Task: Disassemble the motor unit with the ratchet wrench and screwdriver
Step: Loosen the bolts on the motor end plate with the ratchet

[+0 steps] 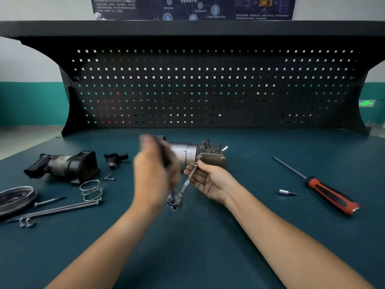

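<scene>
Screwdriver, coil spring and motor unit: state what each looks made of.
Screwdriver: thin bare metal shaft, grey and dull; handle probably plastic or rubber, red with black inlays. Coil spring: steel-looking wire, pale with bright glints. Motor unit: metal, it seems; smooth grey cylinder with soft sheen, and a brownish, rougher end block, possibly cast.

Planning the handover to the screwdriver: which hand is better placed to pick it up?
Right. The right hand is nearer the screwdriver, which lies on its side of the bench. The left hand grips the ratchet wrench.
</scene>
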Demonstrator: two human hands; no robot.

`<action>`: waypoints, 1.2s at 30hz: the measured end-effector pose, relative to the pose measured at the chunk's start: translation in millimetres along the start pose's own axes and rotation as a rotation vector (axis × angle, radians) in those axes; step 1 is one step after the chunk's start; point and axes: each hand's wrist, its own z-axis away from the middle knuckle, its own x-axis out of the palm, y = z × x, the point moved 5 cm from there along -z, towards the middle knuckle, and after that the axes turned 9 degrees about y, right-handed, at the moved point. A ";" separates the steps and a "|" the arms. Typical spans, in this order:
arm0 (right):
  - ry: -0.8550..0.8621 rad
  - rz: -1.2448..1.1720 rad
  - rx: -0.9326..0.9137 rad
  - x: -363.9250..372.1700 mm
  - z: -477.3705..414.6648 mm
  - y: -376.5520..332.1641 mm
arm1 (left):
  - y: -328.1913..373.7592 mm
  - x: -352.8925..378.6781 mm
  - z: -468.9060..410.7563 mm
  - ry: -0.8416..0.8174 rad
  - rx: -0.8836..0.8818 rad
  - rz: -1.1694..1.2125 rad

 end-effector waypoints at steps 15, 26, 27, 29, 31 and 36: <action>-0.013 -0.015 0.038 9.8 4.7 11.3 | -12.7 -30.2 -7.4 0.531 -0.437 0.493; -0.016 -0.022 -0.011 14.1 20.0 6.4 | 5.3 32.0 42.3 -0.618 0.418 -0.455; -0.021 -0.013 -0.012 14.9 18.0 8.1 | 10.0 26.7 34.4 -0.475 0.422 -0.463; 0.026 0.006 -0.008 13.1 9.8 9.4 | 14.4 -1.4 5.8 0.026 0.154 -0.280; -0.002 -0.038 0.053 15.2 7.4 11.7 | -7.6 -24.5 -11.5 0.339 -0.366 0.364; 0.036 0.004 -0.008 12.9 2.1 10.3 | -36.1 -57.4 -16.5 0.564 -0.594 0.604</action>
